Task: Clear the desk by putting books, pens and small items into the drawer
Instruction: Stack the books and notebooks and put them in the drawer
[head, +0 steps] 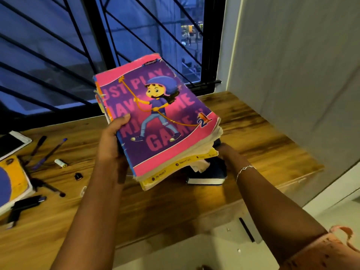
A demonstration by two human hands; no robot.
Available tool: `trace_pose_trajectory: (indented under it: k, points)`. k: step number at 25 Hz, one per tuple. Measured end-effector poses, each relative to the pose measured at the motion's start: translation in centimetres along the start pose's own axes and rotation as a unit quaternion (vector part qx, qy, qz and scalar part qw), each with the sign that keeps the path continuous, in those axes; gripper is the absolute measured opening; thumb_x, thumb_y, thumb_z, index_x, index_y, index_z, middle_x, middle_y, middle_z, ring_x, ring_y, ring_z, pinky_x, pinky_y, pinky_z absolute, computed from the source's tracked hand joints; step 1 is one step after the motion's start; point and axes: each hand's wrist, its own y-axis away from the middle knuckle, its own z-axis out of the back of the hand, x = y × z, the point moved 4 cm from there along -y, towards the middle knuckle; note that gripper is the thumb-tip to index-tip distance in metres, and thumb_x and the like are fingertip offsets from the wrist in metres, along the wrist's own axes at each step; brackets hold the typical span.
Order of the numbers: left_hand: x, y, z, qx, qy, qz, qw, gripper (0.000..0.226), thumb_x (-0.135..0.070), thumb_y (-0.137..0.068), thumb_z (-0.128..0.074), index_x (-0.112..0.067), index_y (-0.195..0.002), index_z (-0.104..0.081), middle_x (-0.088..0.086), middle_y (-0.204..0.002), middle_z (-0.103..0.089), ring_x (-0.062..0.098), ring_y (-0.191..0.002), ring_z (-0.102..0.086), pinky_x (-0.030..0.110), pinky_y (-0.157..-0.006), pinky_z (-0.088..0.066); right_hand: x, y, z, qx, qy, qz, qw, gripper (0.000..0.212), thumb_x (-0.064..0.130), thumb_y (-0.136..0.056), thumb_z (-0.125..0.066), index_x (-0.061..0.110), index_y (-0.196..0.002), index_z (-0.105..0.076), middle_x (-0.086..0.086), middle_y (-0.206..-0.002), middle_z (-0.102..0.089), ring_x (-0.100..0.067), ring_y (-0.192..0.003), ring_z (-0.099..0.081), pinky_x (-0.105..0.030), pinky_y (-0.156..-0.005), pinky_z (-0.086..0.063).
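Note:
I hold a stack of books (155,117) in the air above the wooden desk (263,145); the top one has a pink and purple cartoon cover, with yellow books under it. My left hand (113,141) grips the stack's left edge, thumb on the cover. My right hand (228,152) reaches under the stack's right side, its fingers hidden beneath the books. A dark blue book (206,177) lies on the desk under the stack. Below the desk's front edge a white open drawer (194,250) shows.
On the desk's left lie several pens (48,152), a small battery (60,163), a small black item (78,176), a white tablet (13,143), a yellow and blue book (11,184) and a black device (25,205). A barred window stands behind; a grey wall rises on the right.

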Motion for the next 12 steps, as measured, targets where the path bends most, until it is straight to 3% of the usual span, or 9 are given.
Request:
trace_pose_trajectory:
  k: [3,7,9,12]
  points:
    - [0.1,-0.2,1.1,-0.012,-0.022,0.000,1.000,0.018,-0.021,-0.088,-0.048,-0.016,-0.092,-0.065,0.000,-0.077,-0.073,0.018,-0.068,-0.069,0.032,-0.068,-0.058,0.3,0.2,-0.4,0.022,-0.040,-0.033,0.998,0.041,0.002,-0.085,-0.059,-0.009,-0.123,-0.049,-0.025,-0.125,-0.056,-0.038,-0.113,-0.055,-0.040,-0.081,-0.046]
    - [0.4,-1.5,1.7,-0.033,-0.023,0.006,0.999,0.019,-0.021,-0.085,-0.051,-0.014,-0.095,-0.065,0.001,-0.079,-0.073,0.020,-0.070,-0.068,0.036,-0.074,-0.057,0.4,0.3,0.0,0.038,-0.115,-0.034,0.992,0.052,0.013,-0.076,-0.071,-0.005,-0.121,-0.052,-0.021,-0.116,-0.063,-0.028,-0.079,-0.063,-0.026,-0.054,-0.050]
    - [0.6,-2.0,1.1,-0.034,-0.018,0.005,0.999,0.019,-0.022,-0.082,-0.054,-0.015,-0.094,-0.065,0.002,-0.080,-0.073,0.021,-0.072,-0.068,0.038,-0.077,-0.055,1.4,0.3,2.4,0.014,-0.143,-0.010,0.990,0.049,0.015,-0.076,-0.071,-0.005,-0.117,-0.054,-0.018,-0.111,-0.064,-0.024,-0.074,-0.061,-0.027,-0.051,-0.050]
    - [1.8,-2.6,-1.2,-0.022,0.011,0.017,1.000,0.016,-0.020,-0.087,-0.049,-0.015,-0.092,-0.064,0.001,-0.075,-0.073,0.018,-0.066,-0.069,0.033,-0.066,-0.058,3.6,0.5,8.0,-0.045,-0.185,0.041,0.981,0.043,0.016,-0.078,-0.069,0.000,-0.116,-0.055,-0.016,-0.109,-0.062,-0.022,-0.071,-0.059,-0.030,-0.055,-0.050]
